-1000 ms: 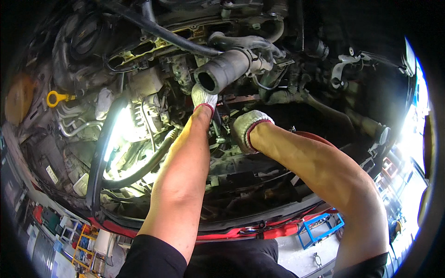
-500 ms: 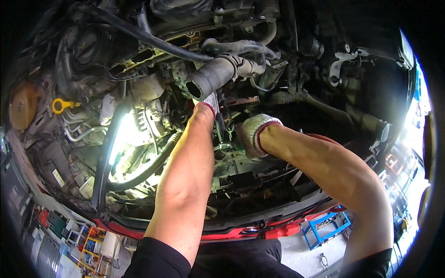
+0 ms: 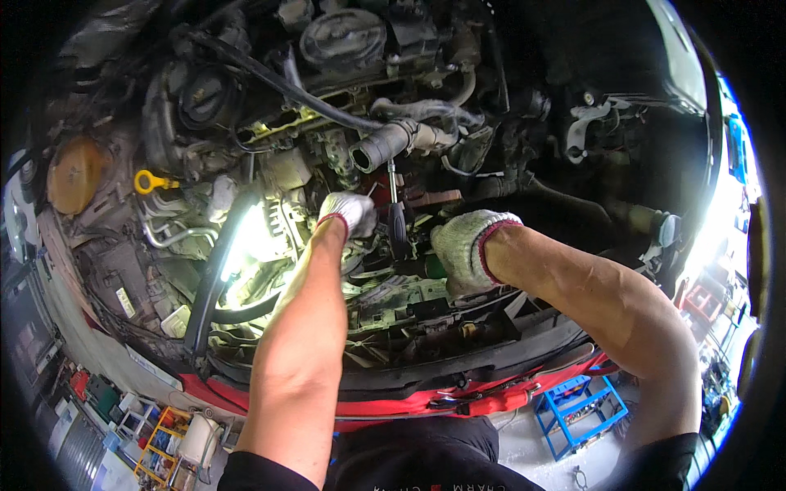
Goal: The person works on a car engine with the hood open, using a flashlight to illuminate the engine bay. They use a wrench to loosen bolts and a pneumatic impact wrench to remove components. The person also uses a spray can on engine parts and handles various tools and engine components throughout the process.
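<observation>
My left hand (image 3: 348, 214), in a white knit glove with a red cuff, hangs in the engine bay beside the bright work lamp. Motion blur and the angle hide its fingers. To its right stands a ratchet (image 3: 398, 221) with a black handle, its metal shaft reaching up under a grey pipe (image 3: 381, 147). My right hand (image 3: 471, 250), gloved alike, is closed at the right of the ratchet. A dark green tool (image 3: 435, 266) shows at its finger side; most of it is hidden by the glove.
A lit tube lamp (image 3: 246, 241) leans at the left. Close by are a yellow dipstick ring (image 3: 146, 182) and an orange-brown cap (image 3: 75, 174). The red front edge (image 3: 360, 407) of the car crosses before me. A blue metal stand (image 3: 577, 413) is on the floor.
My left hand has come out from below the grey pipe, moving left and nearer, off the ratchet, whose handle now shows. My right hand stays closed in nearly the same place. The view has shifted.
</observation>
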`<state>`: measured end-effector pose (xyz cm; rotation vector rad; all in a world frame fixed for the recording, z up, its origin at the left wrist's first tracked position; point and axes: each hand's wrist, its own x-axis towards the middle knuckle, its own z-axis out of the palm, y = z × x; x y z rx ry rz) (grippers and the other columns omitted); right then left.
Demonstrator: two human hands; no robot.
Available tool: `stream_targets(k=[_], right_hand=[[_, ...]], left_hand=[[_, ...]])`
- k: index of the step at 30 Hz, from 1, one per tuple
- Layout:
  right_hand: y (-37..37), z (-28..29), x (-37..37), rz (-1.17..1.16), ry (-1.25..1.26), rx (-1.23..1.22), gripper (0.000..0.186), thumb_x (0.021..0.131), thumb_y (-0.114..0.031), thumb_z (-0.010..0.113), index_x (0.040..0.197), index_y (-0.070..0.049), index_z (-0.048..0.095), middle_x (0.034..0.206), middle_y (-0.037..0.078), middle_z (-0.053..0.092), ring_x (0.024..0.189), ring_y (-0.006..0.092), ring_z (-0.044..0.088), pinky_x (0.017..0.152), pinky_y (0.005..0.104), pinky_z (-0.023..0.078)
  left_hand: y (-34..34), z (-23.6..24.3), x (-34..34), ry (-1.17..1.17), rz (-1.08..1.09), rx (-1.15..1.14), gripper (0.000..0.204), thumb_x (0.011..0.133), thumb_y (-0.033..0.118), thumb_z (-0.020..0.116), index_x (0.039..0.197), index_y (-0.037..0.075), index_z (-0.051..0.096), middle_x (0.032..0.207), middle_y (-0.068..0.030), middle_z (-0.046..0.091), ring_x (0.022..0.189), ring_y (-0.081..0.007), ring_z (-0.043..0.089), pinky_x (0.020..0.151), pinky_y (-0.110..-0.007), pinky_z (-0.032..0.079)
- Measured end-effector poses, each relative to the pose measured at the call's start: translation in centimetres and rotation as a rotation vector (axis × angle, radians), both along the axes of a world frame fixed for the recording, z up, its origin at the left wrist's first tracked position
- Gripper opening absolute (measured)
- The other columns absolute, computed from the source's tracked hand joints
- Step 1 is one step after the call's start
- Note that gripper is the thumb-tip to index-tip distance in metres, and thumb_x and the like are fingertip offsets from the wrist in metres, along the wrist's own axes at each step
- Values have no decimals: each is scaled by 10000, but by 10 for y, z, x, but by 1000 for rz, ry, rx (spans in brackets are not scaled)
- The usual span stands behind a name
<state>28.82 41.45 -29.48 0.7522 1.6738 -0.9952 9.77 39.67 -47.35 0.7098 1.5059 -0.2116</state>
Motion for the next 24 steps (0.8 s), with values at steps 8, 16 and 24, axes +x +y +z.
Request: stream_targets(k=[8,16,24], right_hand=[[-31,101,-33,-57,256,18,376,725,-293,730,1037,-85,767,1022,151,740,946,307,717,759,375,572],[-133,216,20,-408,434,250,482,832,-218,695,1223,4,520,877,192,698,866,381,700,711,467,562],[-175,189,214,-911,185,778,663,725,-211,804,1301,-17,539,1015,212,685,918,319,696,842,388,567]], left_hand=[[0,31,-104,342,-933,602,250,795,243,619,947,116,771,1009,-148,734,890,-310,704,769,-408,570],[-41,157,-90,242,-336,792,357,975,312,493,1099,34,680,983,-176,704,881,-307,692,781,-411,546],[-81,176,-99,-207,544,695,182,973,117,554,1091,93,690,1039,-38,709,931,-148,666,752,-315,561]])
